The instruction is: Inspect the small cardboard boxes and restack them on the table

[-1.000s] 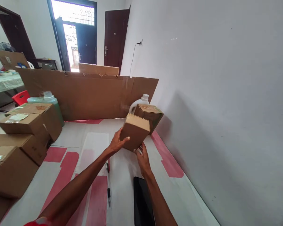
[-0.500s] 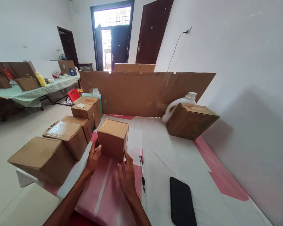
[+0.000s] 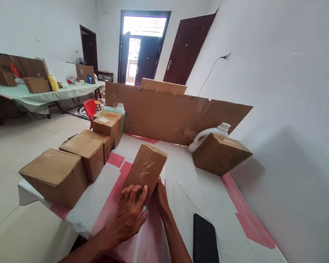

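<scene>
A small brown cardboard box (image 3: 146,168) is tilted up on the white and red table cover (image 3: 181,190) in front of me. My left hand (image 3: 130,212) lies over its near face with the fingers spread across the cardboard. My right hand (image 3: 161,197) grips the box's lower right edge from beneath. A larger sealed box (image 3: 220,153) rests at the right by the wall, with a white jug (image 3: 208,133) behind it.
Several sealed cardboard boxes (image 3: 71,160) stand in a row along the table's left edge, with a green bottle (image 3: 119,109) behind them. A cardboard sheet (image 3: 175,115) stands across the back. A black phone (image 3: 204,237) lies near me at right. Another table (image 3: 30,95) stands far left.
The small box came from beside the right-hand box to the table's middle. It has since been tipped up on edge, and my left hand moved onto its near face.
</scene>
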### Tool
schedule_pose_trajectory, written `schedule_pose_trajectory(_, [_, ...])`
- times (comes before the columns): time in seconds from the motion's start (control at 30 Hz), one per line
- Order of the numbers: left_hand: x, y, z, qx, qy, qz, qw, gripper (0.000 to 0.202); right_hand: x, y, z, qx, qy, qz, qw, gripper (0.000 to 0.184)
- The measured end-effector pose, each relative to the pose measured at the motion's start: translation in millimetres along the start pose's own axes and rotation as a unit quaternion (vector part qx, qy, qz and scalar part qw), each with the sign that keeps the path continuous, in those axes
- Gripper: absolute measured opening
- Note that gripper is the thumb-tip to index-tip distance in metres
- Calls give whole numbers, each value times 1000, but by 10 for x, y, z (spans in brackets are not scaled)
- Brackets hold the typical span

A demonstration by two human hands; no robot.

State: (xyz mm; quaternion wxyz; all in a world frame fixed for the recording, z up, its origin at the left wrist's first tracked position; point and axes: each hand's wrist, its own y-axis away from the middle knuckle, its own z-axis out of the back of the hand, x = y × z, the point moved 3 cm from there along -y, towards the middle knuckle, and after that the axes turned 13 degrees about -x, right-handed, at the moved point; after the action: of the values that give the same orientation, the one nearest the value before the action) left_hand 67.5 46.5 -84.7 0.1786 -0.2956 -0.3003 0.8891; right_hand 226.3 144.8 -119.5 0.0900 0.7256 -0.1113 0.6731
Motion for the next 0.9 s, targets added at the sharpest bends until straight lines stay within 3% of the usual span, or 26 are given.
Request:
schedule_pose_trajectory(0.17, [-55, -286, 118, 41, 11, -51, 998, 91, 59, 25, 12, 31, -4, -40, 999, 65])
schedule_pose_trajectory(0.4, [459, -667, 237, 30, 54, 64, 996, 89, -173, 62, -12, -14, -55, -128, 990, 85])
schedule_pose_trajectory(0.5, [683, -748, 224, 16, 102, 114, 988, 81, -155, 84, -45, -20, -63, -123, 990, 95])
schedule_pose_trajectory(0.63, [836, -750, 235, -11, 167, 136, 976, 77, -21, 145, -135, 29, -49, -97, 994, 93])
schedule_pose_trajectory(0.77, [826, -739, 331, 2, 189, 148, 971, 78, 110, 172, -156, 32, -11, -62, 998, 82])
schedule_pose_trajectory(0.9, [729, -791, 544, -7, 215, 146, 966, 77, 309, 183, -99, 2, -26, -41, 999, 77])
